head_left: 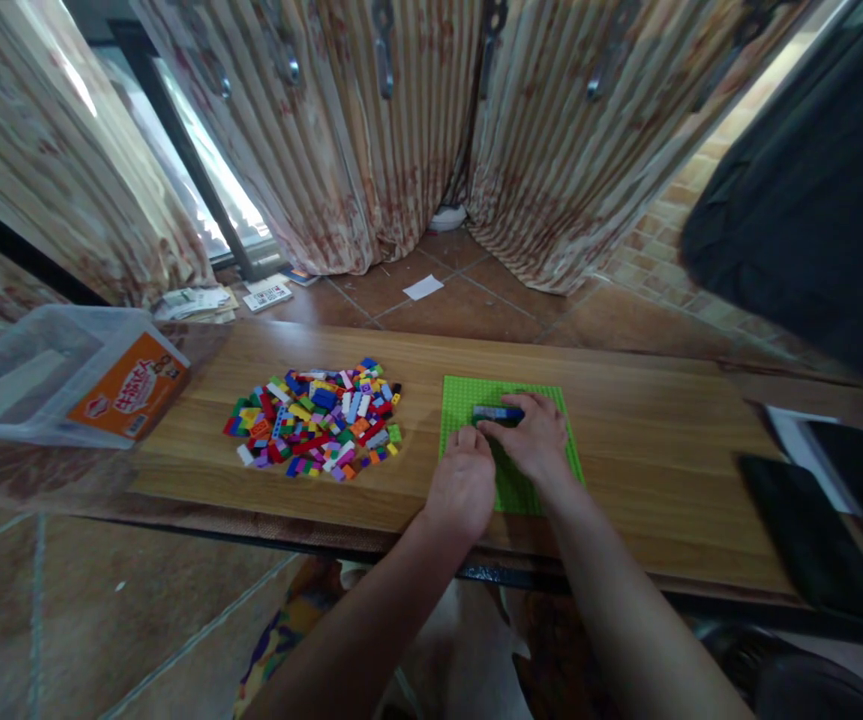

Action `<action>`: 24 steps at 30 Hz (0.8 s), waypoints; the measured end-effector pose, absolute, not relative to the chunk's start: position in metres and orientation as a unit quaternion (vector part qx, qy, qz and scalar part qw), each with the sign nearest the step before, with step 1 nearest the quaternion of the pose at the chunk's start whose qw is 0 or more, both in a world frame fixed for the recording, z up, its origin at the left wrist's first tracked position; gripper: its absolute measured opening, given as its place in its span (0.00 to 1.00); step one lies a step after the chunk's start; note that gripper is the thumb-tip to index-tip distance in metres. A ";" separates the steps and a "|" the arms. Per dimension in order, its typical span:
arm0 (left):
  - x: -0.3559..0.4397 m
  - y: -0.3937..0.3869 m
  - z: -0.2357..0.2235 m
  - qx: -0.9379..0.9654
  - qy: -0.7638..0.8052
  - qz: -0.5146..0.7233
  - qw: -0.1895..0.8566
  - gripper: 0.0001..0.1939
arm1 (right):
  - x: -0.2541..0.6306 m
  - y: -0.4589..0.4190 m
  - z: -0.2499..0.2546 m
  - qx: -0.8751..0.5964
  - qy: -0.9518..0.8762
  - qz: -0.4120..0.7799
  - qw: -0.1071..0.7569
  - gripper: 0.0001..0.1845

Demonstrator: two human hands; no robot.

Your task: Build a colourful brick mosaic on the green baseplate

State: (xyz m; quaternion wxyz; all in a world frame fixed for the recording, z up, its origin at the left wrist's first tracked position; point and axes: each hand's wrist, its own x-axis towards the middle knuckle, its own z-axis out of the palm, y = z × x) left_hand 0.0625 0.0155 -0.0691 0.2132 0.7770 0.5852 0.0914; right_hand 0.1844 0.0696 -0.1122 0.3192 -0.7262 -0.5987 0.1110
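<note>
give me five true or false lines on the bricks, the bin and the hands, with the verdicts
1. The left hand and right hand are close together at the green baseplate. True.
2. The loose bricks lie to the right of the green baseplate. False: they lie to its left.
3. The see-through bin has an orange label on its side. True.
4. The blue piece by the right hand's fingers is among the loose bricks. False: it is over the green baseplate.
5. The loose bricks are all one colour. False: they are mixed, with red, yellow, white, blue and others.
</note>
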 end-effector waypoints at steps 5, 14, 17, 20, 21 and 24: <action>0.058 0.013 -0.067 0.777 0.583 0.103 0.215 0.25 | 0.183 0.068 -0.107 -0.744 -0.589 0.131 0.286 0.25; 0.059 0.009 -0.070 0.768 0.597 0.115 0.201 0.24 | 0.180 0.069 -0.097 -0.756 -0.584 0.143 0.259 0.24; 0.060 0.009 -0.068 0.770 0.597 0.115 0.192 0.23 | 0.173 0.071 -0.093 -0.776 -0.569 0.121 0.244 0.23; 0.061 0.010 -0.068 0.770 0.599 0.106 0.193 0.23 | 0.168 0.072 -0.091 -0.783 -0.563 0.110 0.238 0.23; 0.061 0.010 -0.068 0.770 0.598 0.100 0.196 0.23 | 0.168 0.072 -0.090 -0.784 -0.564 0.107 0.238 0.22; 0.062 0.013 -0.068 0.774 0.595 0.085 0.201 0.22 | 0.166 0.071 -0.089 -0.786 -0.567 0.099 0.225 0.23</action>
